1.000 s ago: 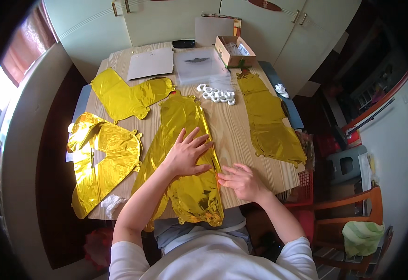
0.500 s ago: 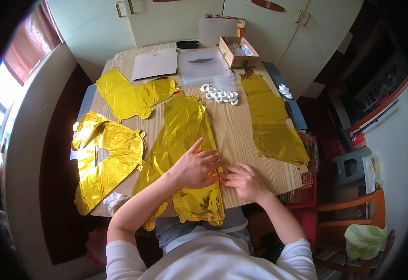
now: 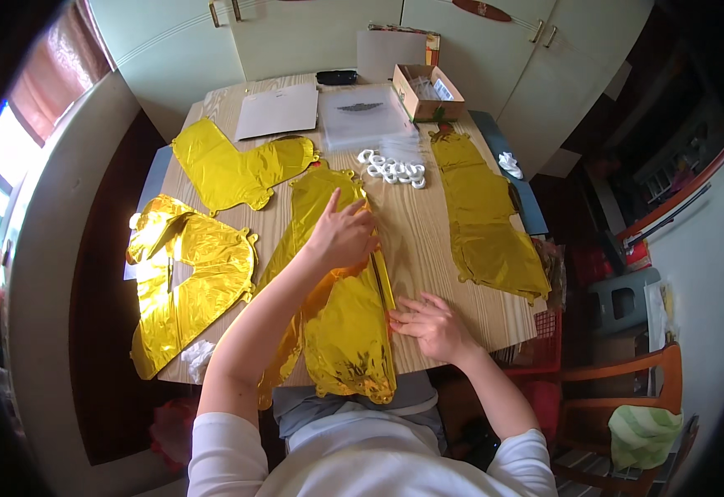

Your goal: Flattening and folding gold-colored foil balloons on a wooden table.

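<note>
In front of me a flat gold foil balloon [image 3: 341,340] lies at the table's near edge, its lower end hanging slightly over. My left hand [image 3: 343,234] rests on its upper part, fingers stretched out and pointing away from me. Beside the balloon's right edge, my right hand [image 3: 432,325] lies with fingers spread, the fingertips touching that edge. A narrow strip along this side looks folded. More gold foil balloons lie around: a shiny one [image 3: 213,261] at left, an angled one [image 3: 229,170] at far left, and a long one [image 3: 482,215] on the right.
White rings [image 3: 392,169] lie in a cluster mid-table. Behind them are clear plastic sheets [image 3: 362,116], a pale board [image 3: 276,112], a black case [image 3: 336,77] and a cardboard box [image 3: 428,95]. Crumpled white tissue [image 3: 198,358] sits near the left front edge. A wooden chair [image 3: 618,364] stands right.
My left hand has slid away from me, up along the balloon. My right hand stays nearly in place at the right edge.
</note>
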A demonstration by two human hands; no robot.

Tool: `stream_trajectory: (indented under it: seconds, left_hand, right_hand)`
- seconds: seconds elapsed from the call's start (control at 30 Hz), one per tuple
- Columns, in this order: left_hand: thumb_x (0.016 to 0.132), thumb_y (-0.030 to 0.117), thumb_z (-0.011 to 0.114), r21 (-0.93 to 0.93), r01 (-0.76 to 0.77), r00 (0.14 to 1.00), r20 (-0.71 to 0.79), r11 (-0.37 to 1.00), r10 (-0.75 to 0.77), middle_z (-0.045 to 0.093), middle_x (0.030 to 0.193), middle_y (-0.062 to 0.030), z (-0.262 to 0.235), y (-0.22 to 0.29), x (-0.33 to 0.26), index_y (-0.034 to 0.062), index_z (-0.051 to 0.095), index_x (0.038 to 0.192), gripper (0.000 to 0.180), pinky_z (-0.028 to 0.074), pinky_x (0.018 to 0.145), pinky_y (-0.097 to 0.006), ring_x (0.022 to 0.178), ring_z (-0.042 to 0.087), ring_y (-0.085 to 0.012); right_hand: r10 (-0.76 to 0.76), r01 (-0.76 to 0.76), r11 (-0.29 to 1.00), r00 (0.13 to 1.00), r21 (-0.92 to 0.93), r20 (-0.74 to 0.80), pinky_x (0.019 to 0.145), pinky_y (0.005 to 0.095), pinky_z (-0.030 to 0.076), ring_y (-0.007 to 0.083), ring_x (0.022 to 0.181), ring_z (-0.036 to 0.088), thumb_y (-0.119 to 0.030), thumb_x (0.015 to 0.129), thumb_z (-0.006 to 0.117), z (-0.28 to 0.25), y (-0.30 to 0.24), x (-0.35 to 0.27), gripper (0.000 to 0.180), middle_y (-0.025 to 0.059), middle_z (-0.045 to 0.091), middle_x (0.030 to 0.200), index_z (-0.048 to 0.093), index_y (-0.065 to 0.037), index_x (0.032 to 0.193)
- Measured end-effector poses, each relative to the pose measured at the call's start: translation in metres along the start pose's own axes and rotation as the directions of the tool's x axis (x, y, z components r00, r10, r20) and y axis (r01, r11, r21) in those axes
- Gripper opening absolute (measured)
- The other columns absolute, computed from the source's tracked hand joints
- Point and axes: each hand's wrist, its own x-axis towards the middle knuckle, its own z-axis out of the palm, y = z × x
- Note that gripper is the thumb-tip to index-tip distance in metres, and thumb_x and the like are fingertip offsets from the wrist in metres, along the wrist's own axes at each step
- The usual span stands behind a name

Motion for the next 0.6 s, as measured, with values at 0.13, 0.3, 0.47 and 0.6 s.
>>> stream_trajectory:
  seconds: [0.13, 0.3, 0.47, 0.6]
  left_hand:
    - [0.093, 0.045, 0.053, 0.05, 0.043, 0.999, 0.009, 0.998, -0.043, 0.059, 0.124, -0.0053, 0.009, -0.013, 0.014, 0.0096, 0.062, 0.122, 0.047, 0.021, 0.115, -0.06, 0.133, 0.044, -0.0224]
    - [0.079, 0.069, 0.055, 0.123, 0.071, 0.997, 0.004, 0.99, -0.073, 0.055, 0.131, -0.0114, 0.011, -0.021, 0.023, 0.0034, 0.06, 0.124, 0.08, 0.018, 0.116, -0.06, 0.138, 0.037, -0.0248]
    - [0.066, 0.085, 0.055, 0.162, 0.076, 0.992, 0.088, 0.984, -0.091, 0.051, 0.138, -0.0119, 0.001, -0.021, 0.03, 0.0003, 0.056, 0.129, 0.105, 0.014, 0.116, -0.06, 0.142, 0.03, -0.0261]
    - [0.062, 0.085, 0.059, 0.193, 0.065, 0.991, 0.1, 0.979, -0.086, 0.047, 0.141, -0.0138, -0.002, -0.017, 0.029, -0.0001, 0.056, 0.127, 0.107, 0.014, 0.115, -0.063, 0.144, 0.027, -0.0283]
  right_hand:
    - [0.004, -0.004, 1.0, 1.0, 0.003, -0.008, 0.108, 0.0482, 0.037, 0.0222, 0.124, 0.057, -0.003, 0.082, 0.055, 0.003, 0.002, -0.001, 0.03, 0.0026, 0.069, 0.118, 0.076, -0.015, 0.101]
    - [0.003, -0.003, 1.0, 1.0, 0.007, -0.007, 0.108, 0.0483, 0.037, 0.0219, 0.124, 0.057, -0.003, 0.082, 0.055, 0.003, 0.002, -0.001, 0.03, 0.0025, 0.069, 0.118, 0.076, -0.014, 0.1]
    - [-0.001, 0.001, 1.0, 1.0, 0.0, -0.015, 0.108, 0.0488, 0.037, 0.0221, 0.123, 0.058, -0.004, 0.083, 0.055, 0.002, 0.001, -0.003, 0.028, 0.0032, 0.07, 0.116, 0.076, -0.013, 0.099]
    - [-0.001, 0.001, 1.0, 1.0, -0.002, -0.015, 0.108, 0.0493, 0.038, 0.0221, 0.122, 0.058, -0.006, 0.084, 0.055, 0.0, -0.004, -0.006, 0.025, 0.0039, 0.07, 0.114, 0.076, -0.012, 0.098]
